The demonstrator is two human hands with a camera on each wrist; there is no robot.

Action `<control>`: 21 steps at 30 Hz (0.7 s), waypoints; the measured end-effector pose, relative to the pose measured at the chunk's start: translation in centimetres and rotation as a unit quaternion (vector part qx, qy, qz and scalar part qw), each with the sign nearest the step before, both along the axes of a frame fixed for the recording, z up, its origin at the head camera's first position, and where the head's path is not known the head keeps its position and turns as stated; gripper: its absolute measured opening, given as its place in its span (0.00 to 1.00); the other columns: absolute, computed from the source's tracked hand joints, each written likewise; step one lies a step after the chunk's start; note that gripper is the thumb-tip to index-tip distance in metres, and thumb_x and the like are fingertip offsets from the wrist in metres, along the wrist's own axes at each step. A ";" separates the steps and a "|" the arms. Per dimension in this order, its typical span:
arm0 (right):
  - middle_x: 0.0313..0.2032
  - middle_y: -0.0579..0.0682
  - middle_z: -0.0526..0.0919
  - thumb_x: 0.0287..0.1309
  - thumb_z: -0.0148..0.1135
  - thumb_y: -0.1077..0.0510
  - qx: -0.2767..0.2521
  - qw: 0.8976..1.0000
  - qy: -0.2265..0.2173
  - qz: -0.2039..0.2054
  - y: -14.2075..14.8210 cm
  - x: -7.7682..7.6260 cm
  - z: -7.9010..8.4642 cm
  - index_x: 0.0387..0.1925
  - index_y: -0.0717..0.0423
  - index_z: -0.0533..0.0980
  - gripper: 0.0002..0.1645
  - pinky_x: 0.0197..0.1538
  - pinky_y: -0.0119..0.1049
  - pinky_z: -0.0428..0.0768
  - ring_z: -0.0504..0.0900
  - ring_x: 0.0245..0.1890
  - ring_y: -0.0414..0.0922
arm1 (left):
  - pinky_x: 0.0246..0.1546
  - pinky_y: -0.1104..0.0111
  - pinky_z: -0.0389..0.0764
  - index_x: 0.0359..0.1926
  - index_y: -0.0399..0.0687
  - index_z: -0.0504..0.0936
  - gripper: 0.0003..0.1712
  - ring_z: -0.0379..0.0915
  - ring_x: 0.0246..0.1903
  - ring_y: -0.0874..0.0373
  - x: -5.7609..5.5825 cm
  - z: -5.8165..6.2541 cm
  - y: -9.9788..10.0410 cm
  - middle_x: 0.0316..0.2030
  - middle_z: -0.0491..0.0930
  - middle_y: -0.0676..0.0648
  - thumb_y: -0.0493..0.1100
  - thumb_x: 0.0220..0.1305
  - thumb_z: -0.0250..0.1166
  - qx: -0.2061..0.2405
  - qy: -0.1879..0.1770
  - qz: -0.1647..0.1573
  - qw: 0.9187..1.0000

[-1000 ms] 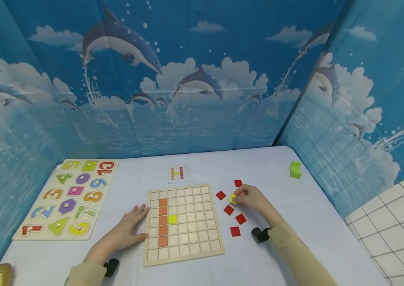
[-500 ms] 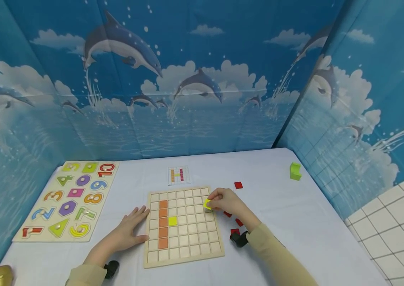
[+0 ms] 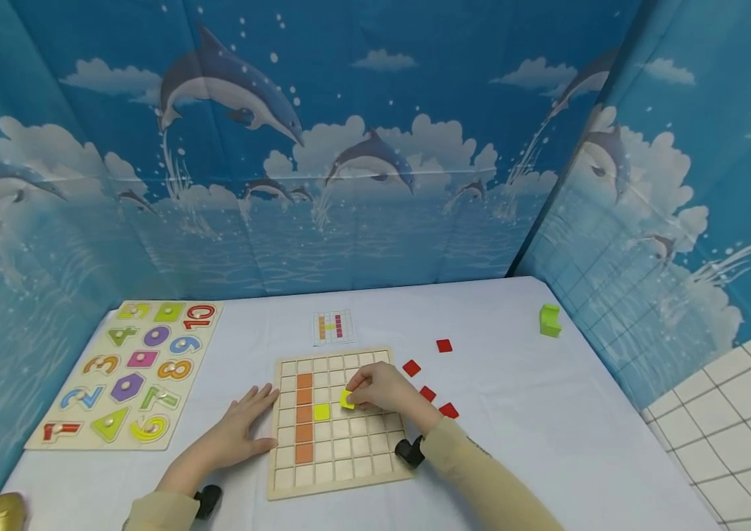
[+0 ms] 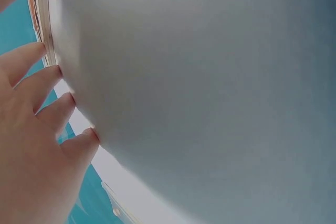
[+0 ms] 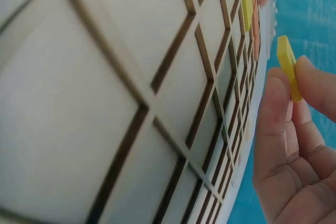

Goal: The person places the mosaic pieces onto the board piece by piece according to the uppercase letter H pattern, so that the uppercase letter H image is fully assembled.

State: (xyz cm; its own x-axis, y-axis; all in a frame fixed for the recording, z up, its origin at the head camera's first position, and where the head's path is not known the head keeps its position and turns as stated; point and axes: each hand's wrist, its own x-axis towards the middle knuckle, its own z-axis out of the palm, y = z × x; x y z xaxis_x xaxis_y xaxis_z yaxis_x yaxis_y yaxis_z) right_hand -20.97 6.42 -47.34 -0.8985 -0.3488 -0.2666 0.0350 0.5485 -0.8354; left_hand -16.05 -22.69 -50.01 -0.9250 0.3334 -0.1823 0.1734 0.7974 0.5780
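My right hand [image 3: 382, 389] pinches a yellow square tile [image 5: 288, 66] between thumb and fingers, just above the wooden grid board [image 3: 342, 483]. In the right wrist view the tile is tilted on edge and apart from the board. A second yellow tile [image 3: 322, 412] lies in a cell beside a column of orange tiles [image 3: 305, 414]. My left hand [image 3: 232, 435] lies flat with fingers spread, its fingertips touching the board's left edge. The left wrist view shows those fingers [image 4: 39, 85] against the board's side.
Several red tiles [image 3: 444, 345] lie on the white table right of the board. A small pattern card [image 3: 333, 327] lies behind it. A number puzzle board [image 3: 119, 376] is at the left, a green block [image 3: 549, 321] at the far right, and a gold object [image 3: 0, 512] at front left.
My right hand has carried the yellow tile from among the red tiles leftward over the board, near the placed yellow tile. My left hand has stayed at the board's edge.
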 end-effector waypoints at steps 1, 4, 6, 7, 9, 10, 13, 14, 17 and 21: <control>0.25 0.46 0.83 0.54 0.72 0.58 0.005 1.000 0.000 0.000 -0.1 0.0 0.0 0.32 0.56 0.81 0.07 0.35 0.34 0.85 0.83 0.26 0.41 | 0.73 0.36 0.41 0.74 0.42 0.61 0.50 0.40 0.75 0.33 0.0 0.0 0.0 0.75 0.54 0.35 0.50 0.54 0.74 0.000 0.001 -0.001 1.000; 0.24 0.46 0.82 0.53 0.72 0.60 0.022 1.000 0.009 0.005 -0.5 0.1 -0.1 0.30 0.56 0.81 0.06 0.32 0.31 0.81 0.81 0.25 0.40 | 0.73 0.36 0.41 0.73 0.42 0.61 0.50 0.40 0.75 0.33 0.0 0.0 0.1 0.75 0.54 0.35 0.50 0.54 0.74 0.002 0.004 -0.003 1.000; 0.23 0.46 0.81 0.53 0.72 0.61 0.029 0.999 0.016 0.010 -0.7 0.1 -0.1 0.29 0.55 0.81 0.05 0.30 0.30 0.79 0.80 0.24 0.40 | 0.73 0.36 0.41 0.73 0.41 0.61 0.50 0.41 0.75 0.33 0.0 0.0 0.1 0.75 0.54 0.35 0.50 0.54 0.74 0.002 0.004 -0.002 1.000; 0.23 0.46 0.81 0.53 0.71 0.61 0.033 0.999 0.019 0.012 -0.8 0.1 -0.1 0.29 0.55 0.81 0.05 0.30 0.29 0.77 0.79 0.23 0.41 | 0.73 0.36 0.41 0.73 0.41 0.61 0.50 0.41 0.75 0.33 0.0 0.0 0.1 0.75 0.54 0.35 0.50 0.54 0.74 0.001 0.005 -0.003 1.000; 0.22 0.45 0.80 0.53 0.71 0.62 0.038 0.999 0.024 0.014 -1.0 0.1 -0.2 0.28 0.55 0.81 0.04 0.29 0.29 0.76 0.78 0.23 0.40 | 0.72 0.36 0.41 0.73 0.41 0.61 0.50 0.41 0.75 0.33 0.1 0.1 0.1 0.75 0.54 0.34 0.50 0.54 0.74 0.001 0.006 -0.004 1.000; 0.22 0.45 0.80 0.53 0.71 0.62 0.042 0.999 0.027 0.016 -1.1 0.1 -0.2 0.27 0.54 0.81 0.04 0.28 0.29 0.75 0.77 0.22 0.40 | 0.73 0.36 0.41 0.73 0.41 0.61 0.50 0.41 0.75 0.33 0.1 0.1 0.1 0.75 0.54 0.35 0.50 0.53 0.74 0.001 0.005 -0.003 1.000; 0.22 0.45 0.80 0.52 0.71 0.63 0.049 0.998 0.033 0.015 -1.4 0.1 -0.3 0.26 0.55 0.81 0.04 0.27 0.29 0.74 0.76 0.22 0.40 | 0.72 0.36 0.41 0.73 0.41 0.62 0.50 0.42 0.75 0.32 0.2 0.2 0.1 0.75 0.54 0.34 0.50 0.53 0.74 0.000 0.006 -0.003 1.000; 0.22 0.45 0.80 0.52 0.71 0.63 0.052 0.998 0.035 0.015 -1.5 0.1 -0.3 0.26 0.55 0.81 0.04 0.27 0.29 0.73 0.76 0.21 0.40 | 0.72 0.36 0.41 0.73 0.40 0.62 0.50 0.42 0.75 0.32 0.2 0.3 0.1 0.74 0.54 0.34 0.50 0.53 0.74 0.001 0.006 -0.004 1.000; 0.21 0.45 0.79 0.52 0.71 0.64 0.058 0.997 0.037 0.016 -1.7 0.1 -0.3 0.25 0.56 0.81 0.05 0.27 0.28 0.72 0.75 0.20 0.39 | 0.72 0.36 0.42 0.73 0.40 0.62 0.50 0.42 0.75 0.32 0.2 0.3 0.1 0.74 0.54 0.34 0.49 0.53 0.74 -0.001 0.006 -0.004 1.000; 0.19 0.46 0.79 0.52 0.71 0.64 0.067 0.997 0.037 0.025 -2.1 -0.1 -0.1 0.24 0.55 0.81 0.06 0.25 0.28 0.71 0.73 0.18 0.39 | 0.72 0.35 0.42 0.73 0.39 0.62 0.50 0.42 0.75 0.32 0.3 0.4 0.1 0.74 0.54 0.34 0.49 0.53 0.74 0.001 0.004 -0.003 1.000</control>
State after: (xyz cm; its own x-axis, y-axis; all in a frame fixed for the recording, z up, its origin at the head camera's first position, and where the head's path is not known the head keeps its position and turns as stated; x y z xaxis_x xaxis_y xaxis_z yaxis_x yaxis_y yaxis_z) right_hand -21.04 4.33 -47.47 -0.8997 -0.3593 -0.2480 -0.0541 0.6554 -0.7533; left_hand -15.80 -22.60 -49.60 -0.9242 0.3399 -0.1742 0.1833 0.7948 0.5785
